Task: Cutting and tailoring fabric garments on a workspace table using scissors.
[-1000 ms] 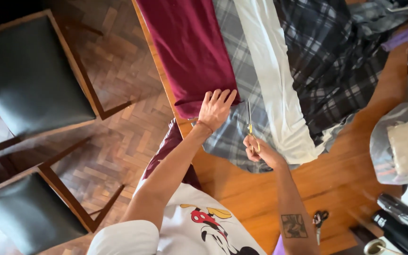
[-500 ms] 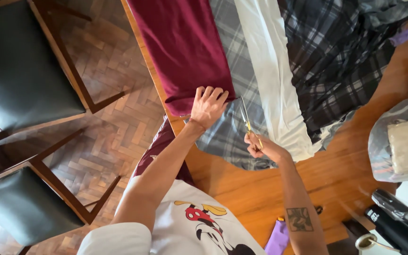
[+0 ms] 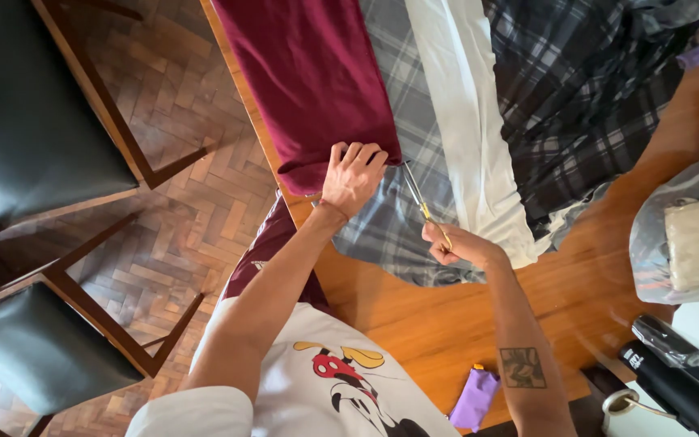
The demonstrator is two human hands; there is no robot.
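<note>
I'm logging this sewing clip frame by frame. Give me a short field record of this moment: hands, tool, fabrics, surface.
left hand: left hand pressed flat on the edge of the maroon fabric
right hand: right hand gripping scissors
scissors: blades on the grey plaid fabric
other fabrics: white strip, dark plaid cloth
surface: wooden table
nearby: purple item at the table edge

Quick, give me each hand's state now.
Left hand: open, pressing flat on the maroon fabric.
Right hand: closed, holding scissors.
</note>
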